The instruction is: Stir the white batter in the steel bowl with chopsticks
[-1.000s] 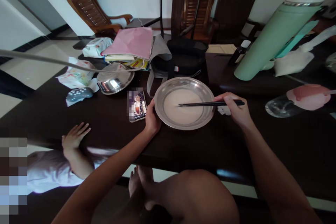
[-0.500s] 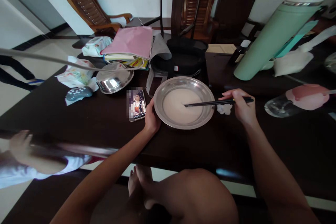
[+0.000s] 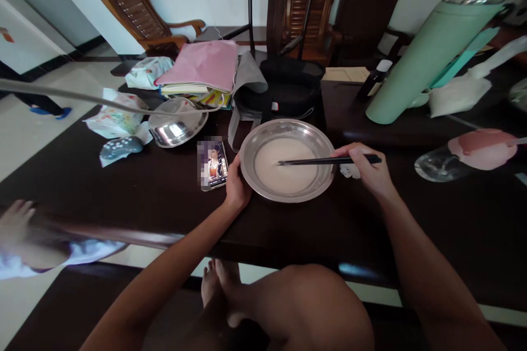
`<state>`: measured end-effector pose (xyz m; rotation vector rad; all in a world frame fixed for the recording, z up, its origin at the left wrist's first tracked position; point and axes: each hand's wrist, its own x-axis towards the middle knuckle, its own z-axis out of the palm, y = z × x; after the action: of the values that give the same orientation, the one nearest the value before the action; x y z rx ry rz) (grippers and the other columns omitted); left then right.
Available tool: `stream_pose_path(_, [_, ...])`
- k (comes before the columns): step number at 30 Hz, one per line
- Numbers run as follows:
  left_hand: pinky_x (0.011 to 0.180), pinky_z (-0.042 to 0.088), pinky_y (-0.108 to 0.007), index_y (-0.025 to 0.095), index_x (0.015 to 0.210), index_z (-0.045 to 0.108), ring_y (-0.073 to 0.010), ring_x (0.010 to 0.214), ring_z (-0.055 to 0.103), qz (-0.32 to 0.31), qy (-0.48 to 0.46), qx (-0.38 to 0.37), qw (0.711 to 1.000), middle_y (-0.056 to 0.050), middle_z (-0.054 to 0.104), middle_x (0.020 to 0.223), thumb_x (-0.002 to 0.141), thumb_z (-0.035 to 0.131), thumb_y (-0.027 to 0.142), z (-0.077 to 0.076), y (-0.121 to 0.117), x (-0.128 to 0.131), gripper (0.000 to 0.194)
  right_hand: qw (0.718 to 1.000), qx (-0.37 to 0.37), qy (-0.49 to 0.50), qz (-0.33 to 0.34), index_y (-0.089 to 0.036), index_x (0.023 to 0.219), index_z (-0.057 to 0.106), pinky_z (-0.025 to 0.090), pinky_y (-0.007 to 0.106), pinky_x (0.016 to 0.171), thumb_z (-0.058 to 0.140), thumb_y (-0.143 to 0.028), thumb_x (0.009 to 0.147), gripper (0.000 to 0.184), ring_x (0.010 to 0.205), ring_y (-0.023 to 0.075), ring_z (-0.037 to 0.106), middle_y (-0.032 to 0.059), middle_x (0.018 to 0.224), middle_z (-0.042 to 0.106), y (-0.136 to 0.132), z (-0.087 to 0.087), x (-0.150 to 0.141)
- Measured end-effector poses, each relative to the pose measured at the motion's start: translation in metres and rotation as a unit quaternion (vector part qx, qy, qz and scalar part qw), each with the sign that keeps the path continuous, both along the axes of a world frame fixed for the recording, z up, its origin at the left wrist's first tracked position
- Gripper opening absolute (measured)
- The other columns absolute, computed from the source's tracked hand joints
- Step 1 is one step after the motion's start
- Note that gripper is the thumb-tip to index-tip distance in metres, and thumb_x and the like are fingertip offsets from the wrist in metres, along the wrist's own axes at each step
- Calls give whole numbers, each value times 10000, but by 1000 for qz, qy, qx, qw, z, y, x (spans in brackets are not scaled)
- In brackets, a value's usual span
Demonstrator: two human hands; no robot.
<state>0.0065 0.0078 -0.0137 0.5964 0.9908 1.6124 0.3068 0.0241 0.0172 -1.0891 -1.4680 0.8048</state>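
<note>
A steel bowl (image 3: 325, 175) of milky, off-white liquid (image 3: 288, 178) stands on the dark table in front of me. My left hand (image 3: 237, 186) grips the bowl's left rim, its fingers partly hidden under the edge. Black chopsticks (image 3: 313, 162) are pinched in my right hand (image 3: 368, 167), just right of the bowl. Their tips dip into the liquid near its middle. Beyond my right fingers lies a crumpled white tissue (image 3: 349, 171). Left of my left hand is a phone (image 3: 216, 167) with its screen lit.
A shiny metal bowl (image 3: 177, 134), a game controller (image 3: 121, 147) and papers under a pink folder (image 3: 201, 66) are at the left. A black bag (image 3: 284, 88) sits behind the bowl. On the right are a green thermos (image 3: 424, 60) and a pink-topped bottle (image 3: 473, 148). Another person's hand (image 3: 18, 225) is far left.
My right hand has moved left, carrying the chopstick tips left through the liquid. My left hand stays on the bowl. The other person at the left has shifted further left.
</note>
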Motion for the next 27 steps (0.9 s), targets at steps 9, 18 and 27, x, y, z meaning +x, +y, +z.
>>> stream_pose_path(9, [1162, 536, -433, 226, 867, 784, -333, 1374, 651, 10, -3, 5, 1000, -60, 834, 1057, 855, 698, 419, -3, 1, -1, 211, 1000, -4, 5, 8, -269, 831, 827, 677, 344, 717, 708, -645, 936, 408, 753, 218, 806, 47, 802, 834, -1, 0, -1])
stream_pose_path(18, [1148, 547, -420, 225, 836, 782, -335, 1343, 666, 8, -18, 9, 1000, -55, 834, 1022, 839, 711, 400, -1, 0, 0, 189, 1000, -6, 11, 13, -271, 866, 840, 671, 334, 705, 708, -638, 942, 397, 761, 211, 809, 46, 822, 846, 0, -1, 1])
stream_pose_path(27, [1109, 569, -400, 211, 834, 780, -321, 1289, 699, 18, -33, -10, 999, -52, 839, 998, 854, 683, 375, 2, 1, 2, 192, 999, 6, 43, 14, -276, 886, 843, 671, 323, 675, 708, -620, 955, 375, 712, 203, 800, 31, 764, 824, 3, -7, 3])
